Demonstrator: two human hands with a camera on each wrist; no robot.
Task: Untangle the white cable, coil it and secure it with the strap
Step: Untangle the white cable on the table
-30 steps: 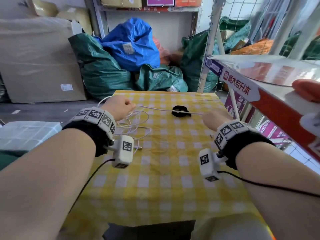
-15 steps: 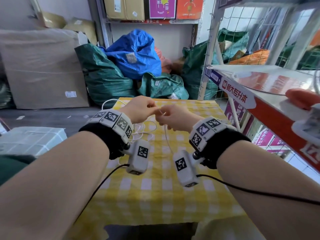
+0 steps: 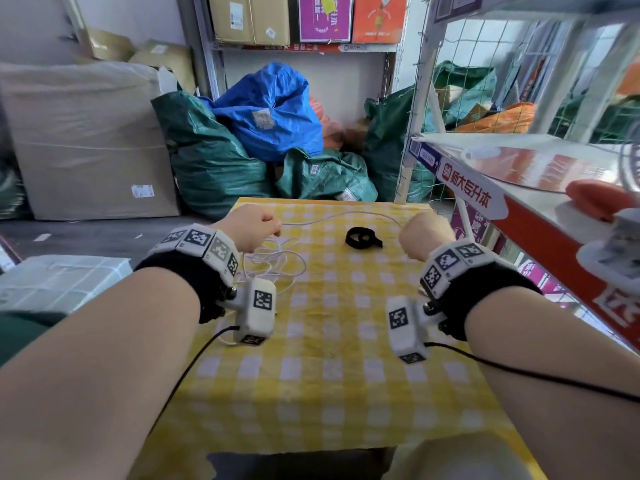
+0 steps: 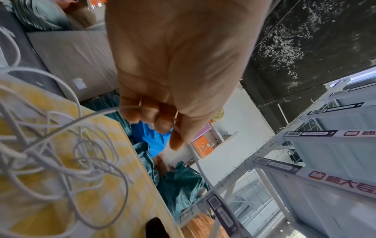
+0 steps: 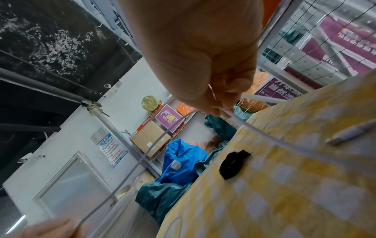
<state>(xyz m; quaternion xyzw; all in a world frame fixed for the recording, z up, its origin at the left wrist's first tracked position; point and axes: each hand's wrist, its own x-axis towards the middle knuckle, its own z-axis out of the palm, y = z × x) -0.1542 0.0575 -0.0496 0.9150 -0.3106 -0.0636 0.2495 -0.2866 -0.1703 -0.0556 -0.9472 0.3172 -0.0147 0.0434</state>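
Tangle: the thin white cable [image 3: 277, 261] is mostly a loose knotted pile on the yellow checked tablecloth [image 3: 329, 375], near the table's left edge under the left hand [image 3: 247, 226].
Hands: half a second ago they met mid-table; now they're apart, a freed stretch between them.
Grip: both pinch the cable; right hand [image 3: 424, 233] sits near the right edge.
Strap: the black looped strap [image 3: 362, 237] lies untouched toward the far edge.
Meaning: I'd say still untangling, no coil yet.
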